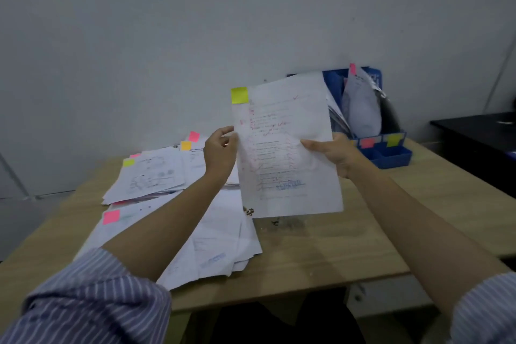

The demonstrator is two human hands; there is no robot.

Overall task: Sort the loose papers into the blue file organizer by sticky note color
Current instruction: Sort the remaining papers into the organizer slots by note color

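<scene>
Right hand grips raised paper at right edge; left hand pinches left edge.

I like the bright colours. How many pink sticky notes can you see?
5: one atop the far papers, one at the pile's back-left edge, one on the near sheet, one on paper in the organizer, one on its front. More may be buried.
</scene>
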